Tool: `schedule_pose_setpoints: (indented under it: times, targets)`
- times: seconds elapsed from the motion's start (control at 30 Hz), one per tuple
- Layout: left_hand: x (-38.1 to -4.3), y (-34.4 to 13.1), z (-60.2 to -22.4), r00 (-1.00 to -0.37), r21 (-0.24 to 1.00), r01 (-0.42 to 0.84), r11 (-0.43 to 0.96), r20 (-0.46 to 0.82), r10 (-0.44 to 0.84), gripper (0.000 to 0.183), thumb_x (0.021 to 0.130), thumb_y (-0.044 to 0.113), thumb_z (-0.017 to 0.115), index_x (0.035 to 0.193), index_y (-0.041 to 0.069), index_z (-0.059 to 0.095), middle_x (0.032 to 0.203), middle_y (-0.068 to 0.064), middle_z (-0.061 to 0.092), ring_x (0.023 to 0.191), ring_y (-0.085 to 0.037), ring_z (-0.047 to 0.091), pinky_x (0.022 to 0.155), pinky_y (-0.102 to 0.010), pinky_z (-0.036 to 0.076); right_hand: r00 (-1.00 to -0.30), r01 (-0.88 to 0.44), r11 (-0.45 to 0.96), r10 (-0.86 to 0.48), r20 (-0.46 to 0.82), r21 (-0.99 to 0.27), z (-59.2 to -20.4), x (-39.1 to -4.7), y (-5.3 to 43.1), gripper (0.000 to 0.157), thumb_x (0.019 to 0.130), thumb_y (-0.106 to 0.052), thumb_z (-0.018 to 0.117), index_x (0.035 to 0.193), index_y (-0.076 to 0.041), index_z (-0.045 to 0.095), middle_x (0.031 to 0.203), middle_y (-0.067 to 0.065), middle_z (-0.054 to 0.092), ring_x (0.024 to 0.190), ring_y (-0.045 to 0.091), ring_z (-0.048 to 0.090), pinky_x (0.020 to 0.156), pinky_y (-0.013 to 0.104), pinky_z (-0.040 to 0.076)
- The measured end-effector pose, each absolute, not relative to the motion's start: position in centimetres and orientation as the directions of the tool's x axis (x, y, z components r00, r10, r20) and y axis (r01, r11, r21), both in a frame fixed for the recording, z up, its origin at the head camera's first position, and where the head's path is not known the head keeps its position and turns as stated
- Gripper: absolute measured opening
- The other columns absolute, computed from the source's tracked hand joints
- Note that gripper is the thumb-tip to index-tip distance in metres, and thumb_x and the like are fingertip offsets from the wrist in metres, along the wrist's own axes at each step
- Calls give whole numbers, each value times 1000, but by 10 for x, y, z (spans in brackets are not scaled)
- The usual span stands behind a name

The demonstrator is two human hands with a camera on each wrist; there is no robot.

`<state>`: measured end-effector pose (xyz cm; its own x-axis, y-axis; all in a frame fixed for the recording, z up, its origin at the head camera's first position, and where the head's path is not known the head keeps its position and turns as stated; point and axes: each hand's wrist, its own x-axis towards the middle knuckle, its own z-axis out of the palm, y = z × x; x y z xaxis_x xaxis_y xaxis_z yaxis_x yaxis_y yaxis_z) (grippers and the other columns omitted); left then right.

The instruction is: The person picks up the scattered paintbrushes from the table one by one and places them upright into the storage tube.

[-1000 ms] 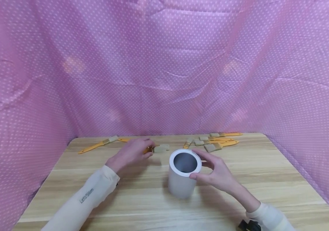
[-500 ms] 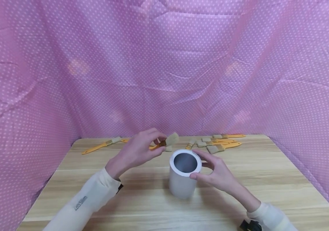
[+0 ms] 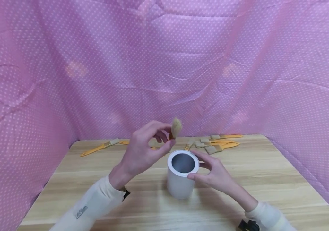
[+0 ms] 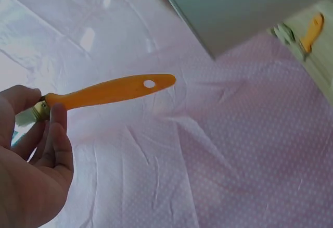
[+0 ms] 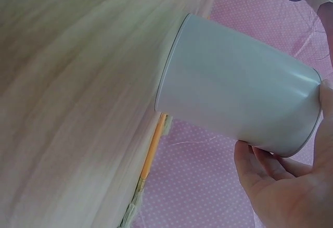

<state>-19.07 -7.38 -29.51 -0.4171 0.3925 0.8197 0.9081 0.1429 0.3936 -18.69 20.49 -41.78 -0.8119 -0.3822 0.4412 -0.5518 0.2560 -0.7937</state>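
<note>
My left hand (image 3: 144,146) pinches a paintbrush by the metal band, its pale bristles (image 3: 176,127) pointing up in the head view. In the left wrist view the orange handle (image 4: 112,91), with a hole near its end, sticks out from the fingers. A white cylindrical can (image 3: 180,183) stands upright on the table, its grey inside visible through the top opening. My right hand (image 3: 217,175) holds the can near its rim, thumb at the near side and fingers around the far side. The brush is up beside the can's rim, to its left.
Several paintbrushes with orange handles (image 3: 225,145) lie at the back right of the wooden table (image 3: 268,186). Another paintbrush (image 3: 96,148) lies at the back left, with an orange handle (image 3: 124,141) beside it. A pink dotted curtain (image 3: 164,80) encloses the table.
My left hand has lifted the paintbrush off the table and turned it from lying flat to bristles up, moving toward the can. The right hand has stayed on the can.
</note>
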Motion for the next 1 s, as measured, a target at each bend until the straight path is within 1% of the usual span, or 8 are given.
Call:
schedule_pose_setpoints:
  times: [0.07,0.13,0.3,0.47,0.6,0.77,0.83,1.0]
  targets:
    - [-189,-71,-297,-409,399,910,110,829,380,33,86,3,80,117,6,69,107,-1,67,86,-12,66,73,-28,57,-813,-550,252,-381,441,-796,-419,-187,205,79,79,-18,91,147,-8,53,141,8,58,122,27,60,96,37,52]
    - [-188,-68,-300,-418,418,904,87,824,381,33,86,2,80,117,5,69,106,-1,67,87,-13,66,73,-28,57,-817,-544,252,-376,437,-800,-419,-186,204,78,79,-17,91,146,-9,53,141,8,58,121,27,61,97,37,52]
    - [-189,-63,-314,-495,507,857,87,768,406,34,87,5,81,119,8,68,107,1,66,89,-14,68,76,-29,58,-821,-541,257,-368,436,-801,-417,-185,203,78,79,-15,90,147,-9,52,142,8,58,120,26,61,97,37,51]
    - [-195,-64,-335,-605,610,778,148,667,435,38,88,7,81,123,10,67,109,3,66,90,-11,68,79,-30,58,-820,-542,259,-371,436,-800,-419,-186,204,77,80,-17,90,147,-10,52,145,7,55,125,25,58,98,38,51]
    - [-200,-67,-352,-668,655,723,219,583,462,39,89,10,81,124,10,65,107,4,66,88,-8,67,79,-29,57,-815,-547,252,-376,440,-798,-421,-187,205,77,81,-17,89,147,-10,52,145,7,55,126,26,57,98,38,51]
    - [-205,-70,-366,-705,652,696,302,537,464,37,89,13,82,122,10,65,101,6,66,91,-11,65,82,-34,55,-809,-555,245,-380,449,-795,-421,-187,204,78,80,-15,90,148,-10,51,144,6,56,128,26,56,99,38,50]
    - [-206,-70,-369,-713,647,690,325,528,462,36,89,15,82,121,11,65,100,7,66,94,-14,65,84,-35,54,-802,-567,242,-381,460,-787,-421,-187,204,78,80,-14,89,148,-10,51,144,6,56,128,26,56,98,39,51]
    - [-209,-69,-371,-745,657,655,373,480,464,30,90,17,80,116,14,65,100,10,65,97,-15,63,87,-34,53,-804,-563,241,-384,455,-791,-421,-187,206,79,80,-14,89,149,-12,50,144,5,56,128,25,55,99,39,50]
